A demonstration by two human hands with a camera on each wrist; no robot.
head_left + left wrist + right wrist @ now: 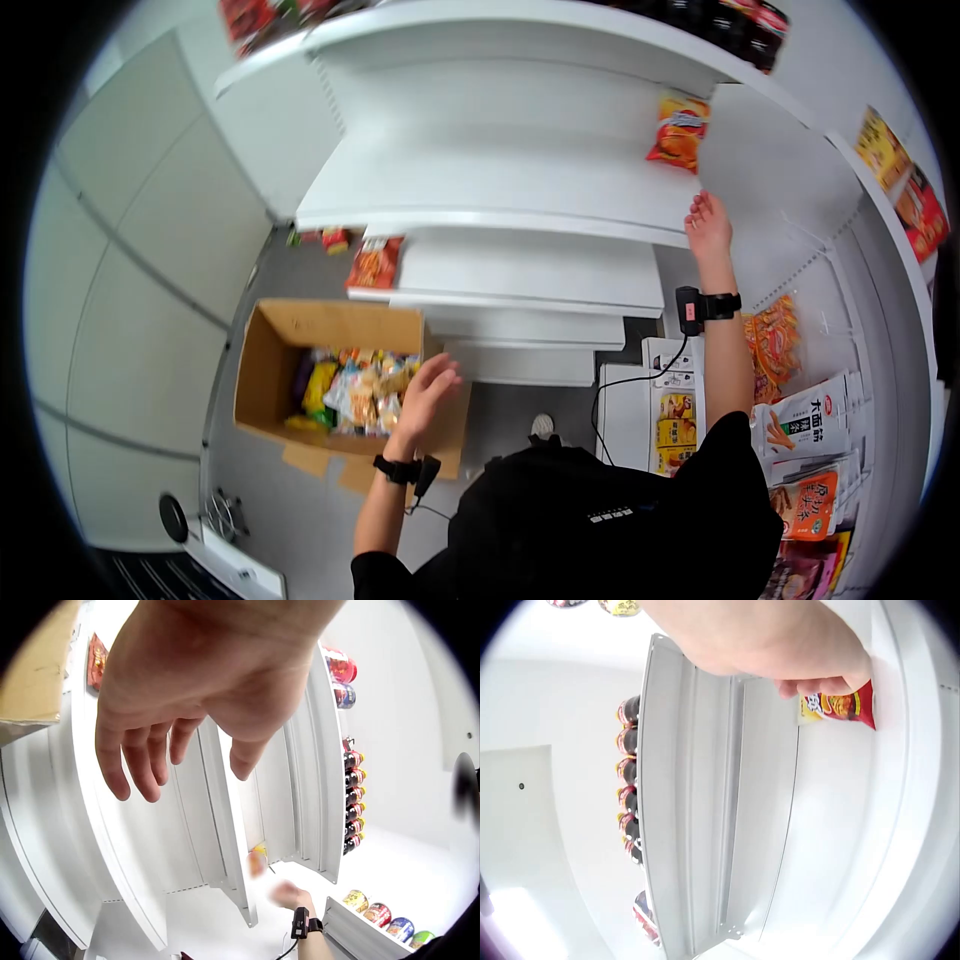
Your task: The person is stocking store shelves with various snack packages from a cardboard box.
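Though near the orange snack bag (pixel 682 134), the right grip (pixel 709 228) apart.

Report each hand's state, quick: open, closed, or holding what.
Left hand: open, fingers relaxed, holding nothing.
Right hand: open, fingers loosely curled, holding nothing, just short of the snack bag.
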